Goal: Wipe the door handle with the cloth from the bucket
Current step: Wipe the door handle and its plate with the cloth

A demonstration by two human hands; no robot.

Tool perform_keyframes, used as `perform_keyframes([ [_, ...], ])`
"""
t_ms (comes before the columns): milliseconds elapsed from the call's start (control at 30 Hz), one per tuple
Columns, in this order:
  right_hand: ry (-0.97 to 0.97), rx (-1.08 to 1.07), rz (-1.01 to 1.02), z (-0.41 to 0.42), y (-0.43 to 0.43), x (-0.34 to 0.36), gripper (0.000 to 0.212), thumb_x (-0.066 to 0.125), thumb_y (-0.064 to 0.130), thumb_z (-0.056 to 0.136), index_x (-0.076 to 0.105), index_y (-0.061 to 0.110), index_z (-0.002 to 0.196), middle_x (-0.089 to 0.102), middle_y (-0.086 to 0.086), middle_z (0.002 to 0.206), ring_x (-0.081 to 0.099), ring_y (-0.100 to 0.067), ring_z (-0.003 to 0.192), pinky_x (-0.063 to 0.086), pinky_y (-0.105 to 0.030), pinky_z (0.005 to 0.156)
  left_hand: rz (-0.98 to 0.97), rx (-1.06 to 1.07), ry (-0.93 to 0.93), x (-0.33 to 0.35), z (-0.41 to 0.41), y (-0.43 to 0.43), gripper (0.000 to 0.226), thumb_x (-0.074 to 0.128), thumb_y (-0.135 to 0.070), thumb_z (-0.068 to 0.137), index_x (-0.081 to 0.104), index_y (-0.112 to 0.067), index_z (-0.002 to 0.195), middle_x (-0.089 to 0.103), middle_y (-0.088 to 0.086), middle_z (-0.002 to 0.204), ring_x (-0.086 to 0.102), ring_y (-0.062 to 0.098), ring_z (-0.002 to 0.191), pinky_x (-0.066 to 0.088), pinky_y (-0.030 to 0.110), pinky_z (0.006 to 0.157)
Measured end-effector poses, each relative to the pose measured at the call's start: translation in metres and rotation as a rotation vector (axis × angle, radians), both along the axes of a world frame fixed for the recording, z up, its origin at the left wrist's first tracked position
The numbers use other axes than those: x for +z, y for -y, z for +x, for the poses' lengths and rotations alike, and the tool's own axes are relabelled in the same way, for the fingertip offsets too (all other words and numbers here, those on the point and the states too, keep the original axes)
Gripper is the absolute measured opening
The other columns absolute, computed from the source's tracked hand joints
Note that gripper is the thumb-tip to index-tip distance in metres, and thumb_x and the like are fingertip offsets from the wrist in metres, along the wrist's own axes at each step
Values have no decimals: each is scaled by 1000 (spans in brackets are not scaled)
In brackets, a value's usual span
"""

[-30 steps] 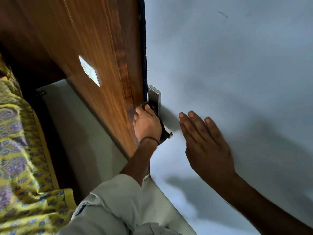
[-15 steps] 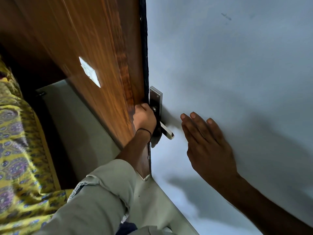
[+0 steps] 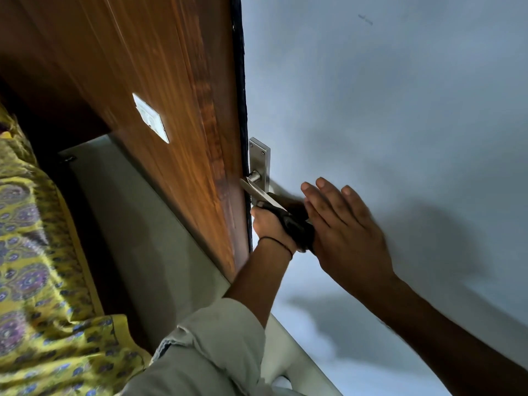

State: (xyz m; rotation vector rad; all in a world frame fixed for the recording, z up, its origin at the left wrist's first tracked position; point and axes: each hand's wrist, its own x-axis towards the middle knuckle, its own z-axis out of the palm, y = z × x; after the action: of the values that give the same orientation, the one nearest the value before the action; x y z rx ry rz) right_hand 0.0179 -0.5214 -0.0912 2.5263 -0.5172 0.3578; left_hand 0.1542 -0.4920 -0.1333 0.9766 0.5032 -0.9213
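Note:
A metal lever door handle (image 3: 258, 192) on a steel backplate (image 3: 261, 157) sits at the edge of the pale grey door (image 3: 385, 110). My left hand (image 3: 270, 227) grips a dark cloth (image 3: 297, 228) wrapped around the outer end of the lever. The bare part of the lever near the spindle shows above the cloth. My right hand (image 3: 347, 232) lies flat on the door face just right of the handle, fingers spread and holding nothing. No bucket is in view.
A wooden panel (image 3: 160, 81) with a white switch plate (image 3: 150, 118) stands left of the door edge. A yellow patterned fabric (image 3: 37, 267) fills the lower left. My light-trousered knee (image 3: 205, 352) is at the bottom, over a pale floor (image 3: 137, 224).
My left hand slid with the cloth from the base of the handle near the backplate down toward the lever's outer end. My right hand stayed flat on the door.

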Motion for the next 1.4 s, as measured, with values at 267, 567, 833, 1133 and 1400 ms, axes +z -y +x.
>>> perform_keyframes([
  [267, 36, 15, 17, -3, 0, 0, 62, 30, 7, 88, 44, 4, 149, 35, -10, 161, 28, -27, 151, 6, -40, 126, -84, -29, 76, -14, 25, 1, 56, 39, -44, 87, 61, -11, 127, 66, 15, 124, 67, 33, 104, 57, 37, 77],
  [567, 53, 32, 58, -5, 0, 0, 64, 27, 5, 87, 46, 4, 148, 34, -10, 162, 28, -27, 151, 10, -40, 125, 45, 24, 67, 11, 53, -3, 34, 31, -23, 97, 56, -18, 74, 56, -1, 78, 53, 13, 64, 51, 20, 59],
  [833, 56, 45, 61, -3, -1, -1, 67, 36, -1, 80, 47, 3, 147, 38, -11, 160, 31, -28, 150, 7, -39, 125, 560, 92, 457, 12, 41, 4, 41, 20, -8, 105, 35, 9, 139, 44, 23, 143, 45, 33, 133, 40, 34, 105],
  [1133, 188, 92, 191, 4, -1, -7, 59, 35, -10, 82, 62, 1, 133, 48, -12, 153, 40, -31, 145, 18, -40, 123, 483, 172, 524, 18, 35, -16, 47, 29, -30, 104, 59, 2, 121, 59, 25, 129, 55, 38, 117, 33, 24, 82],
  [1400, 380, 66, 359, 18, -18, -14, 53, 44, -9, 79, 68, 1, 124, 55, -14, 146, 42, -33, 142, 22, -47, 123, 390, 145, 512, 24, 72, -55, 48, 37, -43, 101, 57, -3, 119, 61, 6, 101, 57, 20, 92, 41, 26, 81],
])
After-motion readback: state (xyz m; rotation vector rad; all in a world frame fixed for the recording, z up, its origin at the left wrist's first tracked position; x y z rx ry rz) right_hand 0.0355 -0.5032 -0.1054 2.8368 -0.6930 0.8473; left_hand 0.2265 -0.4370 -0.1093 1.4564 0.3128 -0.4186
